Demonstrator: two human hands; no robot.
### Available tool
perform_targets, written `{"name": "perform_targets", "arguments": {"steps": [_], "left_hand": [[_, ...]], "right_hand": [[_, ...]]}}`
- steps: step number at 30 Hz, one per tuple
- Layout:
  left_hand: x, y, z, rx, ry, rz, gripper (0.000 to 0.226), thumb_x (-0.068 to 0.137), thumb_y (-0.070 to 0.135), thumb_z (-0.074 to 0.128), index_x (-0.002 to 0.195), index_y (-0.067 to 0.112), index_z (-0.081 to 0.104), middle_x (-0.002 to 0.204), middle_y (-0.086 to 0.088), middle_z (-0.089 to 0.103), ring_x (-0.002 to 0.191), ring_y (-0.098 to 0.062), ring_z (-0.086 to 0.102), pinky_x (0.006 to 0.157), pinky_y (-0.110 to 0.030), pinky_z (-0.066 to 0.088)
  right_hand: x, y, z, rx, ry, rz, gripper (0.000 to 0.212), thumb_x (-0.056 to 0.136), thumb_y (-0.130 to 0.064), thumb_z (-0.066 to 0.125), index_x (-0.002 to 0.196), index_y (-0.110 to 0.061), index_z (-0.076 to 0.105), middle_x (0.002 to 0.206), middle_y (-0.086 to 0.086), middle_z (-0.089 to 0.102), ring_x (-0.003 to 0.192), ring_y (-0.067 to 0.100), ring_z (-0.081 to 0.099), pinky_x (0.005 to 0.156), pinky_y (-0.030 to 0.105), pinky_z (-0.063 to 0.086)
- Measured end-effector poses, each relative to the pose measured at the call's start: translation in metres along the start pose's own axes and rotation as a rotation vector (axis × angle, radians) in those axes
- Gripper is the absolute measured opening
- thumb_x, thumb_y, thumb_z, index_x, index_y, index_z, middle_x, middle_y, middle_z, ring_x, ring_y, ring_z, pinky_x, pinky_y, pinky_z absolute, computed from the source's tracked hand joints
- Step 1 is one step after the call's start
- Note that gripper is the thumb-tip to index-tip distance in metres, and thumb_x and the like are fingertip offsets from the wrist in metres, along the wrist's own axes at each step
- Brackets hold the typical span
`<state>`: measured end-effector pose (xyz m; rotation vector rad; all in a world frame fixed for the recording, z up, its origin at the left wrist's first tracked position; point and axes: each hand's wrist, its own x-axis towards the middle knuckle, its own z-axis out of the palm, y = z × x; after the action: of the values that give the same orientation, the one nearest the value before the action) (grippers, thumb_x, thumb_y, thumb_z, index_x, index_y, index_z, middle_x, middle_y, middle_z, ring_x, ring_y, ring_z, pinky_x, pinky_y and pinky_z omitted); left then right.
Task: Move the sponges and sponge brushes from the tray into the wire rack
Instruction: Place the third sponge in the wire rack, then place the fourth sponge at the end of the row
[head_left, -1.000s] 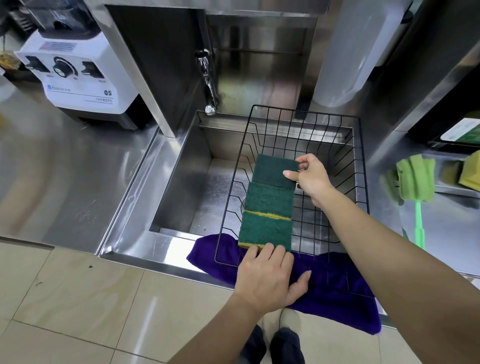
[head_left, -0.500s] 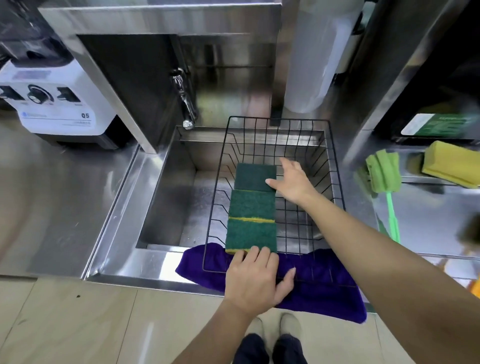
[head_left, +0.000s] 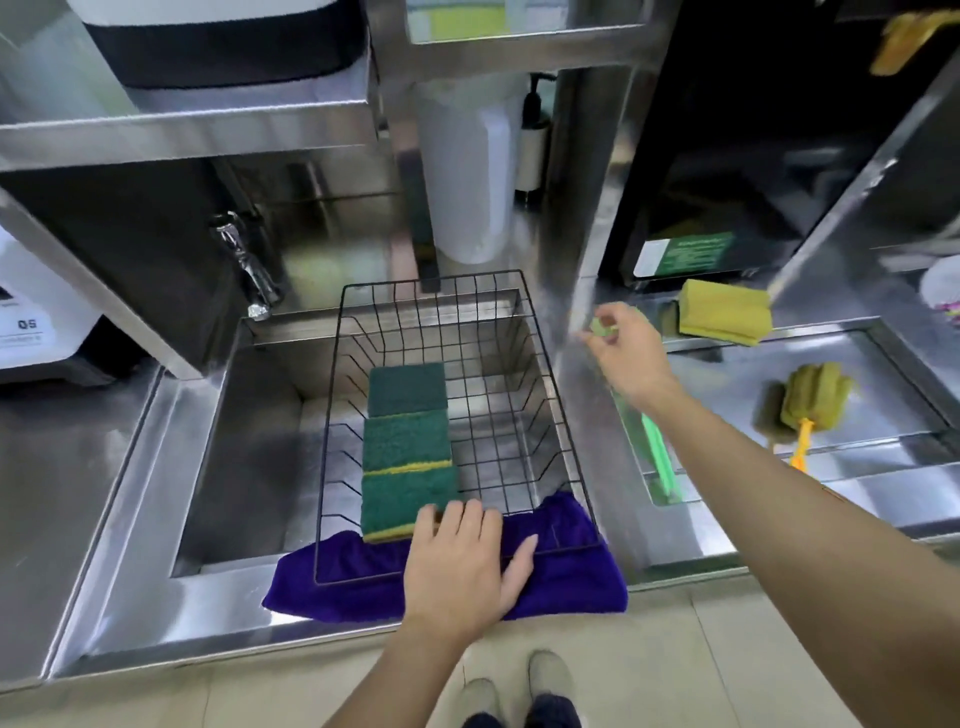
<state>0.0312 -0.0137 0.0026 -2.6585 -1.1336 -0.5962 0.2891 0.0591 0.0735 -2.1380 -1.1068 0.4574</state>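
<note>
Stainless steel everywhere: a brushed steel desk runs along the left, dropping into a deep sink with a chrome tap above its back corner. A steel shelf crosses overhead. A white machine sits far left. Beige floor tiles below, catching soft, even light on the metal.

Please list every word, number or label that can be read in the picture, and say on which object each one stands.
"Q5": on the white appliance at the left edge; the small print under it is too blurred to read.
Green and white label on the dark shelf unit behind the tray: text is there, but too blurred to read.
No other readable text.
</note>
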Motion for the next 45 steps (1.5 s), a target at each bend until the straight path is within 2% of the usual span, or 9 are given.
{"name": "perform_targets", "arguments": {"steps": [7,19,26,28,30,35,37,42,45], "left_hand": [[0.024,0.065,0.009,-0.039,-0.121,0.094,0.042,0.085,0.051,0.041,0.072,0.016,0.061,0.071,-0.003,0.06,0.065,-0.024,0.056,0.06,-0.034,0.044],[0.019,0.065,0.019,-0.047,0.015,0.122,0.036,0.087,0.046,0.056,0.07,0.014,0.057,0.069,-0.002,0.055,0.064,-0.021,0.052,0.056,-0.033,0.04],[0.019,0.069,0.019,-0.038,0.058,0.086,0.036,0.088,0.045,0.056,0.07,0.013,0.055,0.07,-0.003,0.054,0.063,-0.021,0.05,0.056,-0.033,0.04],[0.019,0.069,0.02,-0.038,0.059,0.077,0.037,0.089,0.045,0.055,0.071,0.013,0.056,0.071,-0.003,0.056,0.063,-0.022,0.052,0.055,-0.033,0.041],[0.019,0.069,0.02,-0.036,0.059,0.071,0.037,0.089,0.046,0.055,0.072,0.013,0.057,0.072,-0.003,0.057,0.064,-0.022,0.052,0.056,-0.033,0.042],[0.018,0.069,0.022,-0.037,0.081,0.068,0.037,0.089,0.046,0.055,0.071,0.013,0.056,0.072,-0.003,0.056,0.062,-0.022,0.051,0.054,-0.032,0.041],[0.018,0.069,0.022,-0.044,0.081,0.068,0.037,0.088,0.046,0.056,0.071,0.013,0.057,0.071,-0.003,0.056,0.062,-0.022,0.051,0.054,-0.032,0.041],[0.017,0.066,0.021,-0.091,0.037,0.025,0.043,0.087,0.054,0.054,0.072,0.013,0.06,0.069,-0.001,0.057,0.064,-0.021,0.053,0.057,-0.033,0.043],[0.018,0.063,0.017,-0.114,0.046,-0.041,0.046,0.09,0.054,0.047,0.074,0.013,0.062,0.068,0.0,0.057,0.063,-0.022,0.053,0.058,-0.033,0.041]], "right_hand": [[0.008,0.049,-0.046,-0.126,0.076,0.111,0.048,0.089,-0.015,0.057,0.134,-0.003,0.044,0.134,0.02,0.049,0.122,0.034,0.048,0.102,0.039,0.037],[0.063,0.113,-0.081,-0.503,-0.025,0.096,0.08,0.078,-0.014,0.067,0.144,-0.012,0.022,0.152,0.011,0.027,0.139,0.03,0.027,0.109,0.048,0.026],[0.084,0.122,-0.09,-0.878,-0.099,0.066,0.101,0.075,-0.029,0.071,0.149,-0.024,0.002,0.152,0.019,0.024,0.137,0.036,0.025,0.108,0.051,0.023],[0.087,0.121,-0.093,-1.005,-0.144,0.068,0.106,0.069,-0.043,0.075,0.147,-0.03,0.006,0.151,0.024,0.022,0.138,0.039,0.023,0.109,0.053,0.02],[0.09,0.12,-0.096,-1.041,-0.154,0.083,0.096,0.066,-0.043,0.077,0.142,-0.022,0.022,0.149,0.028,0.022,0.136,0.042,0.024,0.109,0.053,0.021],[0.098,0.094,-0.098,-0.726,0.18,-0.072,0.071,0.069,-0.016,0.074,0.126,0.003,0.036,0.137,0.035,0.032,0.122,0.048,0.036,0.1,0.052,0.031],[0.1,0.071,-0.1,-0.551,0.249,-0.19,0.072,0.07,-0.023,0.072,0.126,0.006,0.037,0.132,0.033,0.038,0.115,0.047,0.042,0.092,0.051,0.037],[0.077,0.006,-0.096,-0.025,0.119,-0.343,0.094,0.071,-0.023,0.073,0.146,-0.016,0.016,0.139,0.017,0.037,0.118,0.024,0.041,0.098,0.035,0.035],[0.059,-0.026,-0.083,0.054,0.034,-0.47,0.092,0.074,-0.02,0.072,0.147,-0.019,0.015,0.138,0.016,0.036,0.108,0.011,0.033,0.091,0.021,0.027]]}}
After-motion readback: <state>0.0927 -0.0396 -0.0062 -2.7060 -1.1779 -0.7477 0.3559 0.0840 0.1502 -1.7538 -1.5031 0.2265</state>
